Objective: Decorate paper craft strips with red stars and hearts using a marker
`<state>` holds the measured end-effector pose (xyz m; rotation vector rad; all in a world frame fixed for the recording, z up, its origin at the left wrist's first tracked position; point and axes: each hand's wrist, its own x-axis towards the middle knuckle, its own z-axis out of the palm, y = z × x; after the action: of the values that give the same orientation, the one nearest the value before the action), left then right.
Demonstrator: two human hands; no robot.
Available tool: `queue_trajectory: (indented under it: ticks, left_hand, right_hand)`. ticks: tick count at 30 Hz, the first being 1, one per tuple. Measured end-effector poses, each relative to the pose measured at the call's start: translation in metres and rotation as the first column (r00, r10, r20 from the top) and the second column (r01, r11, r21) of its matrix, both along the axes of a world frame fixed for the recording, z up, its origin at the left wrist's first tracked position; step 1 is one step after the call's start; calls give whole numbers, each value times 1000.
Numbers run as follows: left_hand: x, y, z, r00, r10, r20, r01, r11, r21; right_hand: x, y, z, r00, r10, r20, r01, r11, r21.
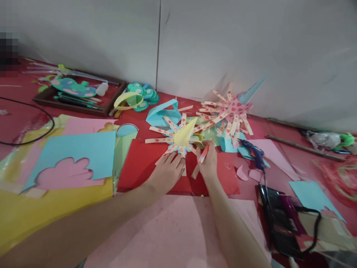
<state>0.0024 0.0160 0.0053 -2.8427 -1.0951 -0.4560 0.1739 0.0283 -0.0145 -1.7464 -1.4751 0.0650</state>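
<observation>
A paper sunburst craft [178, 138] with a yellow cone and cream strips printed in red lies on a red sheet [139, 167]. My left hand [167, 171] rests flat on the sheet with fingers spread, fingertips touching the lower strips. My right hand [208, 162] is closed in a pinch on a cream paper strip [203, 154] beside the craft's right edge. A second, pink sunburst craft [232, 109] with a blue cone leans against the wall behind.
A blue glue gun [255, 153] lies to the right, its cord running to a dark bag [279, 219]. Blue, pink and yellow paper sheets [75, 156] cover the left. A wooden tray [78, 98] of tools and green foam shapes [143, 96] sit at the back.
</observation>
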Motion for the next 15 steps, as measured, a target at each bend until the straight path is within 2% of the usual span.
queue_trajectory:
  ticks: [5, 11, 15]
  left_hand:
    - [0, 0, 2, 1000, -8, -22, 8, 1000, 1]
    - [-1, 0, 0, 1000, -9, -24, 9, 1000, 16]
    - [-1, 0, 0, 1000, -7, -12, 8, 1000, 6]
  right_hand:
    - [-1, 1, 4, 982, -40, -186, 43, 999, 15]
    - [-3, 0, 8, 937, 31, -349, 13, 992, 122]
    - [-4, -2, 13, 921, 73, -382, -19, 989, 145]
